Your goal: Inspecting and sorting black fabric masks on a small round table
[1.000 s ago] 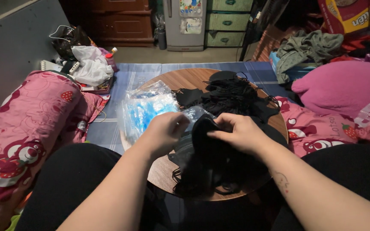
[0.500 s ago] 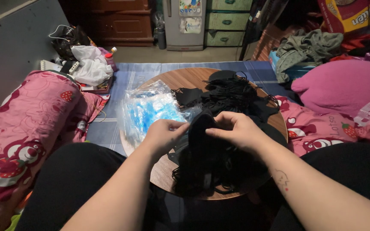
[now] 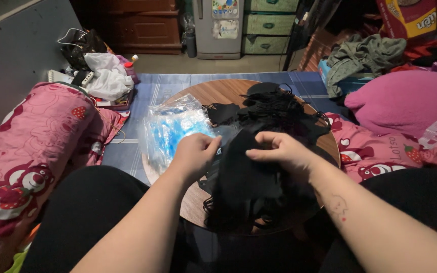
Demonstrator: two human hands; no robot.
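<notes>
we see the left hand (image 3: 194, 154) and the right hand (image 3: 279, 151) side by side over the near half of the round wooden table (image 3: 213, 93), both with their grip pinched shut on the top edge of a black face mask (image 3: 244, 172) held over a dark stack of masks (image 3: 251, 207). a bigger heap of black masks (image 3: 279, 111) fills the far right of the table, a clear plastic bag (image 3: 170, 129) the left; pink bedding (image 3: 31, 146) crowds the sides.

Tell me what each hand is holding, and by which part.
Both the left hand and right hand pinch the top edge of a stack of black face masks on the round wooden table.
</notes>
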